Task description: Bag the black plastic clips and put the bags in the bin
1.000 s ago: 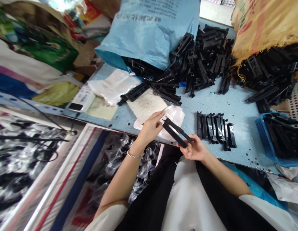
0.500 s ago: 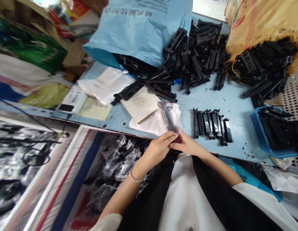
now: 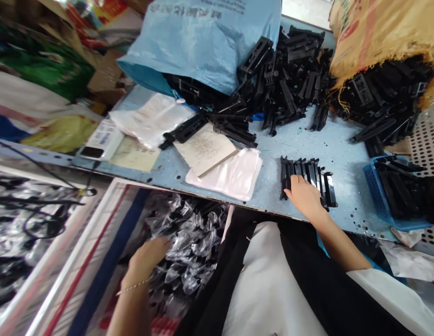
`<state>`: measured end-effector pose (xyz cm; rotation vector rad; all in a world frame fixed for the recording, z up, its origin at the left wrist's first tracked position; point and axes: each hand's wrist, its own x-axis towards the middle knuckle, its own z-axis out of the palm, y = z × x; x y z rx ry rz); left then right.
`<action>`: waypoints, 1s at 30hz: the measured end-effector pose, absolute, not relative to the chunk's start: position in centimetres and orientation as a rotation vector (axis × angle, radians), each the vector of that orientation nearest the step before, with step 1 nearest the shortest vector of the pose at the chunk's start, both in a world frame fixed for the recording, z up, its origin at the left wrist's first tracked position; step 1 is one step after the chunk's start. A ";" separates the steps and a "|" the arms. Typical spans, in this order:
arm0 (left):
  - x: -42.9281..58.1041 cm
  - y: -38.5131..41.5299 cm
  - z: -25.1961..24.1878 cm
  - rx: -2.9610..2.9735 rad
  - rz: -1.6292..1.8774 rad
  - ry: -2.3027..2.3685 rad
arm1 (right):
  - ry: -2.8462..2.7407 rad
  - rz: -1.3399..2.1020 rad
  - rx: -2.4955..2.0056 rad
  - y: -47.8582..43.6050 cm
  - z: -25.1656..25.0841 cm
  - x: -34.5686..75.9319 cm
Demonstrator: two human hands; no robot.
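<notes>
On the blue worktop lies a row of several slim black plastic parts [image 3: 330,189], side by side. My right hand [image 3: 305,197] reaches onto the left part of this row, its thumb and fingers closing around one of the parts. Lower left, my left hand [image 3: 148,255], with a bracelet at the wrist, is over a bin of black parts in clear plastic bags [image 3: 194,238]. Motion blurs it and its fingers hardly show. A stack of clear bags [image 3: 243,179] lies at the worktop's front edge, partly under a tan board [image 3: 206,151].
A blue sack [image 3: 202,42] and a yellow sack [image 3: 374,32] spill loose black parts [image 3: 290,88] across the back. To the right stands a blue basket [image 3: 378,196] of black parts. More clear bags [image 3: 150,116] and a white box [image 3: 103,140] lie at left.
My hands have parted from the bagged part they held together. My left hand moved down left over the bin; my right moved right onto the row. The bagged part is gone from above the bag stack.
</notes>
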<state>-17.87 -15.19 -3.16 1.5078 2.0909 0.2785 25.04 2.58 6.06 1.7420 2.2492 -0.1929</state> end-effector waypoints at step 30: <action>-3.0 4.3 0.3 1.262 0.910 1.614 | 0.963 -3.712 1.313 7.6 1.5 16.6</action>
